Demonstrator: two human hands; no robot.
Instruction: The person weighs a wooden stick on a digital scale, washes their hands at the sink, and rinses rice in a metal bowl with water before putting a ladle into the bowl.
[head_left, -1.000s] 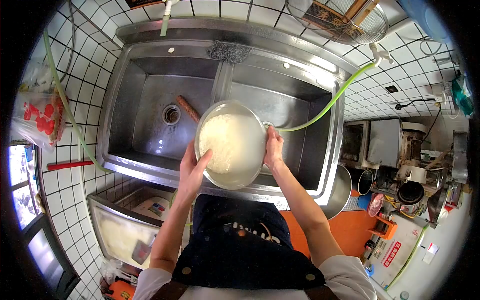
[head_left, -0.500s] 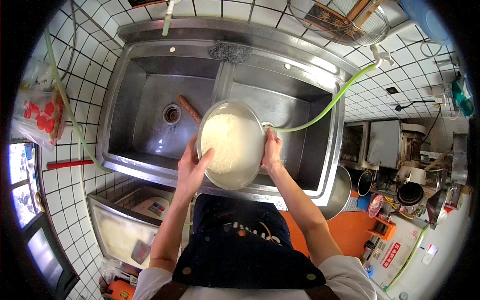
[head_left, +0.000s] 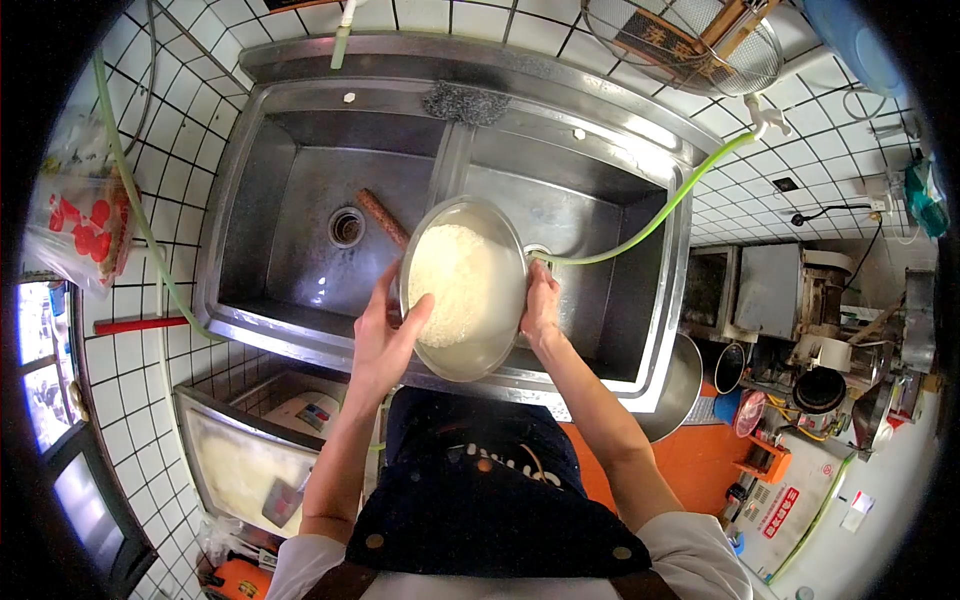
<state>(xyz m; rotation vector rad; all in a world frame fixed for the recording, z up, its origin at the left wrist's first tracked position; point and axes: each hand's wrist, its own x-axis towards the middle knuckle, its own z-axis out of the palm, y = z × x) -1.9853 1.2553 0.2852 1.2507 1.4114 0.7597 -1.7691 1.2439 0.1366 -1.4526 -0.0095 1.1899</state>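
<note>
A round metal bowl [head_left: 497, 345] is held over the right sink basin near the divider, apparently tilted. White rice grains [head_left: 447, 280] are heaped toward its left side, with some cloudy liquid around them. My left hand [head_left: 385, 330] grips the bowl's left edge, its thumb over the rim by the rice and its fingers mostly hidden underneath. On the opposite edge, my right hand [head_left: 542, 305] holds the bowl from the side, with the fingers partly out of sight. Just beyond that hand lies the end of a green hose [head_left: 620, 250].
A double steel sink [head_left: 300, 345] spans the middle. A brown rod-like object [head_left: 381, 216] lies in its left basin, near the drain [head_left: 346, 228]. Steel wool [head_left: 462, 103] sits on the back ledge. Below right is a large metal basin [head_left: 682, 390].
The bowl has shifted very slightly and its tilt seems changed. Less cloudy liquid shows on its right side, with more bare metal visible. Both hands keep their hold.
</note>
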